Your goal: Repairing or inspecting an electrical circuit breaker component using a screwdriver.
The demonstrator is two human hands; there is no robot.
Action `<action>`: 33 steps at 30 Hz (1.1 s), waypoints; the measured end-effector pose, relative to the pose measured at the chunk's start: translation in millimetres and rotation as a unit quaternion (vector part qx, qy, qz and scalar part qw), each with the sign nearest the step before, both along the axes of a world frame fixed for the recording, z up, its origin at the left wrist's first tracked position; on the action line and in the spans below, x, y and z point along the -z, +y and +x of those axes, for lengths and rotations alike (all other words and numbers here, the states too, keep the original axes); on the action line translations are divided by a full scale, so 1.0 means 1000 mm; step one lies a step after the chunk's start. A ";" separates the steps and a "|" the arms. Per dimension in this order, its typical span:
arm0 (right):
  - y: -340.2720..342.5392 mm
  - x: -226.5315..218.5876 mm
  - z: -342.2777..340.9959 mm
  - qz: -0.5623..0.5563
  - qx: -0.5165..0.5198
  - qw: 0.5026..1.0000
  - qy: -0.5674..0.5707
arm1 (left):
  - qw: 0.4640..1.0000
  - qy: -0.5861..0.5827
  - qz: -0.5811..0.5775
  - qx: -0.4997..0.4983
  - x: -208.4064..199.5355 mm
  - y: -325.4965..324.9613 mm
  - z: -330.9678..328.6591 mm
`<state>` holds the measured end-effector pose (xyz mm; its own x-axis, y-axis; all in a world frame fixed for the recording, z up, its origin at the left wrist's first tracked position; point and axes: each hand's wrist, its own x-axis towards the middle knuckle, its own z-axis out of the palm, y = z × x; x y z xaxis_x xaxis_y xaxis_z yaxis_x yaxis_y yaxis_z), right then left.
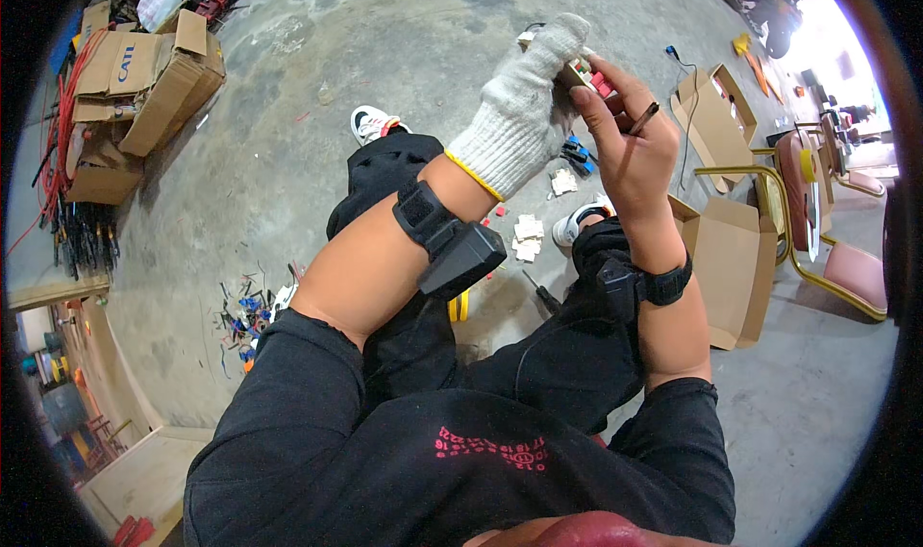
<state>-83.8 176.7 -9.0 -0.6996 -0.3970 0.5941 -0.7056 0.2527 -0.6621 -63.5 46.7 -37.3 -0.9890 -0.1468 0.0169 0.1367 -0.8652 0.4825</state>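
Concrete floor (260,114), gloved left hand (532,90), red piece (600,83) partly hidden

Over my feed I see a grey concrete floor (279,95), blotched with dark stains toward the top. To the right I make out a pink-seated chair (856,276) on a gold-coloured metal frame, with a second chair (862,182) beyond it, and white daylight (851,52) glaring at the upper right edge

Open floor (288,76) ahead, carton (168,105) blocking left, chair (854,276) blocking right
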 end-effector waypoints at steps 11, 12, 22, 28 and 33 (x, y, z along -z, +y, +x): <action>0.004 -0.007 0.001 0.050 -0.007 0.992 0.112 | 0.999 0.031 -0.034 -0.013 0.000 0.001 0.004; 0.004 -0.006 0.001 0.050 -0.007 0.992 0.113 | 0.999 0.028 -0.033 -0.019 -0.001 0.002 0.004; -0.002 0.004 0.005 -0.047 -0.011 0.996 -0.075 | 0.999 -0.045 -0.009 -0.003 -0.004 -0.002 0.006; 0.005 -0.002 0.003 -0.051 -0.033 0.989 -0.135 | 0.998 -0.065 -0.011 0.008 -0.007 0.000 0.000; 0.002 0.012 -0.005 -0.026 -0.037 0.993 -0.113 | 0.997 -0.073 -0.001 0.014 -0.028 -0.005 0.008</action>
<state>-88.4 178.5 -21.5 -0.7872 -0.4251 0.4467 -0.5530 0.1662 -0.8164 -55.1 42.1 -9.0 -0.9846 -0.1194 -0.1278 0.0407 -0.8670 0.4966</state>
